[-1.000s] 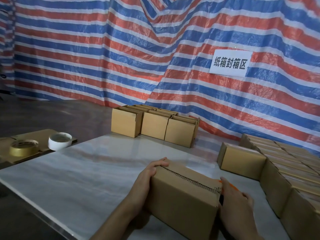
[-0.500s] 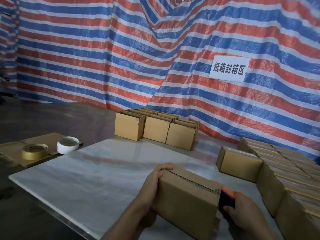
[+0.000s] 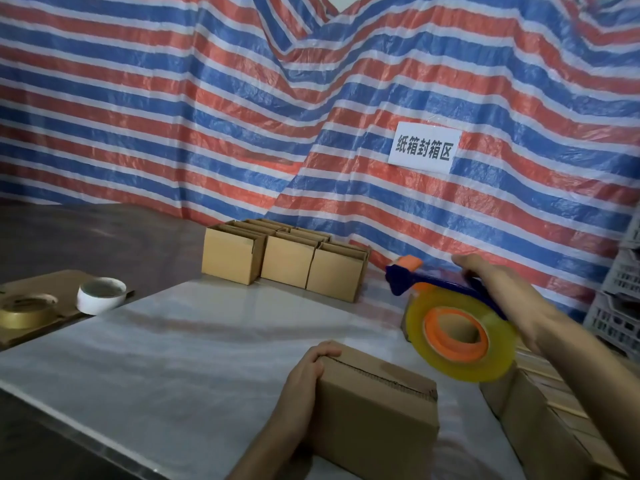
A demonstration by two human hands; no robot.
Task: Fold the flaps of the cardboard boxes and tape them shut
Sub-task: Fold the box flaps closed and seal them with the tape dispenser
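The cardboard box point(image 3: 377, 420) in front of you sits on the near part of the marble table point(image 3: 173, 358). Its top flaps are folded down and meet along a dark seam. Whether clear tape already covers that seam cannot be told from here. At the far edge of the table, a cluster of open boxes point(image 3: 287, 261) looks untouched, flaps unfolded, so much of the job seems left. Along the right runs a row of closed boxes point(image 3: 554, 427), likely done.

Your left hand point(image 3: 304, 372) holds the left end of the box, with its fingers curled over the top edge and the forearm reaching in from the near side. Your right hand point(image 3: 491, 282) grips the blue handle of the tape dispenser point(image 3: 460, 341), held up in the air above and to the right of the box. The yellow roll faces you and is clear of the cardboard.

Two spare tape rolls point(image 3: 100, 296) lie on flat cardboard at far left.
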